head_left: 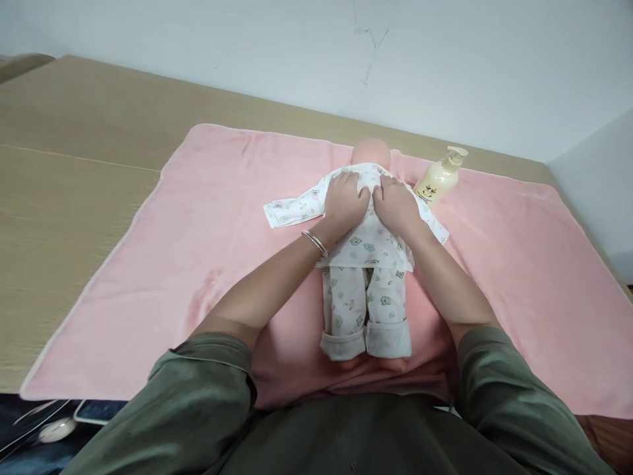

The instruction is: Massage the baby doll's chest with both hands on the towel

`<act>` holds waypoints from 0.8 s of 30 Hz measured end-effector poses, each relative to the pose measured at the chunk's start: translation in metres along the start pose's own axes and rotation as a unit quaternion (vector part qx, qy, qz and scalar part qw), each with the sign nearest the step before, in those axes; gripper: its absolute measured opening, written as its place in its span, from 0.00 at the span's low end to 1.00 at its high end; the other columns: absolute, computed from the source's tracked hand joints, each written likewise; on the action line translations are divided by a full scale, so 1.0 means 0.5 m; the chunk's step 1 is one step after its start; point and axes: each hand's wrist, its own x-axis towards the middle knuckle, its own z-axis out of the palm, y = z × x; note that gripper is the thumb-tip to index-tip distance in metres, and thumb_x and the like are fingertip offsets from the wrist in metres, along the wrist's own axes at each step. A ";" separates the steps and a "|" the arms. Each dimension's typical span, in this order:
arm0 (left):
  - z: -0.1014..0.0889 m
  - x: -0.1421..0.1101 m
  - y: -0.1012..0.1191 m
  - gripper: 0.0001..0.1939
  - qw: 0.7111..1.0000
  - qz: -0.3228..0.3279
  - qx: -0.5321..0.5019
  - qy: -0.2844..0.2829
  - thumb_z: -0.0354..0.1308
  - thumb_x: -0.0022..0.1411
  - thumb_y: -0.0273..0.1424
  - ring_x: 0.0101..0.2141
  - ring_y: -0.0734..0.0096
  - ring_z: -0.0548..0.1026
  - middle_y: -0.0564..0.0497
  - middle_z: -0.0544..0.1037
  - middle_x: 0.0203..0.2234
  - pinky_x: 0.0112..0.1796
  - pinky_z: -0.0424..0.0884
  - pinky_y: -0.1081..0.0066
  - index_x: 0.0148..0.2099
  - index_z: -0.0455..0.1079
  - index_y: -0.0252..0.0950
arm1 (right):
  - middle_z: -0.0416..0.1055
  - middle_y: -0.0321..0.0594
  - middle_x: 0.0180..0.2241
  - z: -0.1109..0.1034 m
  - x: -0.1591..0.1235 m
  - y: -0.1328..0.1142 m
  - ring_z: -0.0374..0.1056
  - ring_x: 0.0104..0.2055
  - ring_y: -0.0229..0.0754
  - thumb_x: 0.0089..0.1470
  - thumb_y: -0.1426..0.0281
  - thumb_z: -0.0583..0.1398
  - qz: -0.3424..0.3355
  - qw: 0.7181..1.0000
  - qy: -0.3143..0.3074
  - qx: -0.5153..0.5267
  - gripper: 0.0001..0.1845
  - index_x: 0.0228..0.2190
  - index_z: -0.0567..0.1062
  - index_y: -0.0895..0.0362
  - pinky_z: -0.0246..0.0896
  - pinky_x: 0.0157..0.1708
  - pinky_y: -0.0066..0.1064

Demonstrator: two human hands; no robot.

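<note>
A baby doll lies lengthwise before me, its smooth head at the far end. It wears a white patterned shirt and matching trousers with rolled cuffs. My left hand rests on the left part of the shirt's upper body. Beside it, my right hand rests on the right part. Both hands lie palm down, thumbs apart from the fingers and almost meeting at the middle. Sleeves stretch out to either side. A cream pump bottle stands just beyond the right sleeve.
Under the doll spreads a pink blanket on a wooden table. A white wall rises behind the table. Low at the left, below the table edge, are a phone-like device, a white rounded object and cables.
</note>
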 end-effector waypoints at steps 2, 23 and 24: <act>-0.004 0.012 -0.007 0.17 1.000 0.003 0.011 -0.021 0.48 0.64 0.29 0.54 0.51 0.73 0.37 0.77 0.51 0.59 0.66 0.54 0.50 0.71 0.29 | 0.74 0.59 0.48 -0.009 -0.013 -0.012 0.68 0.54 0.57 0.62 0.73 0.44 -0.021 1.000 -0.014 -0.015 0.20 0.46 0.72 0.65 0.61 0.54 0.48; -0.029 0.014 0.002 0.21 0.996 0.002 0.043 -0.082 0.42 0.68 0.32 0.58 0.52 0.70 0.36 0.74 0.55 0.61 0.64 0.56 0.54 0.70 0.28 | 0.76 0.57 0.44 -0.016 -0.017 -0.006 0.72 0.48 0.56 0.64 0.69 0.43 -0.020 0.999 -0.024 -0.037 0.22 0.40 0.75 0.62 0.65 0.47 0.44; -0.026 0.009 0.005 0.21 0.996 0.003 0.052 -0.069 0.42 0.68 0.32 0.57 0.51 0.71 0.35 0.75 0.54 0.60 0.65 0.55 0.51 0.72 0.27 | 0.76 0.58 0.44 -0.015 -0.013 -0.002 0.72 0.48 0.57 0.64 0.68 0.43 -0.014 0.999 -0.027 -0.025 0.23 0.40 0.75 0.62 0.65 0.47 0.45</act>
